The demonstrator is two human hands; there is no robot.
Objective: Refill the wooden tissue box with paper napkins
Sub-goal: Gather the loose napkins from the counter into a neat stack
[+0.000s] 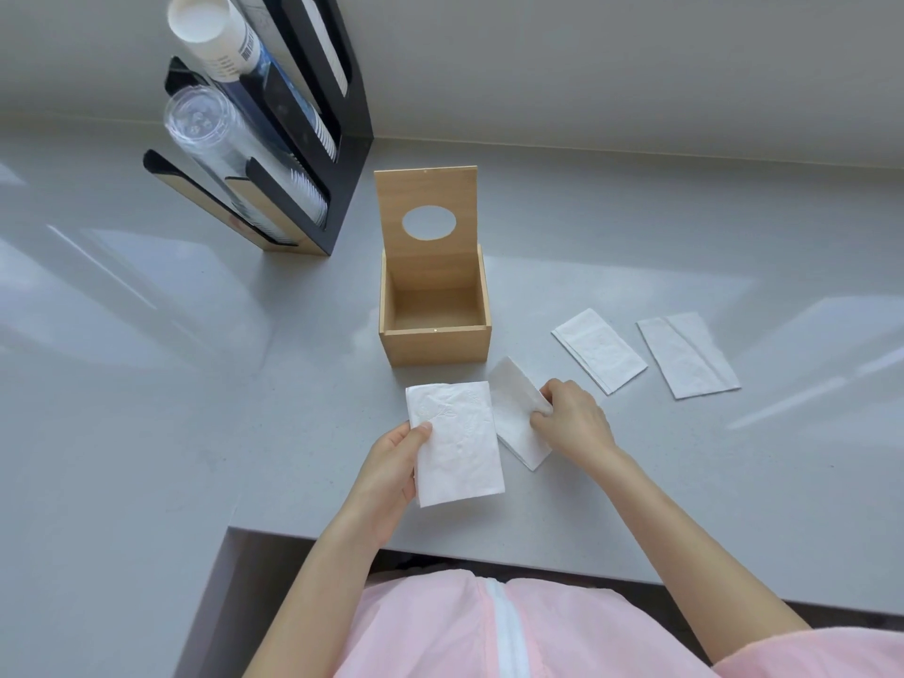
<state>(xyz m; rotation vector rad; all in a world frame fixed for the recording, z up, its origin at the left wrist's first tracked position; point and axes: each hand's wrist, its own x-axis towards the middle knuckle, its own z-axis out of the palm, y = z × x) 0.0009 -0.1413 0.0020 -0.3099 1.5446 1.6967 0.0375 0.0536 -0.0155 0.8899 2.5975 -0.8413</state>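
Left hand (398, 464) is holding a napkin stack (455, 442) nearest the body, thumb on top, long axis running away from the person w/ slight tilt. Right hand (570, 420) is pinching a second napkin (518, 418) just beside it, angled on the table (195, 384). Wooden tissue box (434, 318) is sitting beyond, lid up, looking empty. Two more napkins (599, 349) (687, 354) are lying far right. Risk, prob: loose sheets fanning or crumpling if they're dropped in askew.
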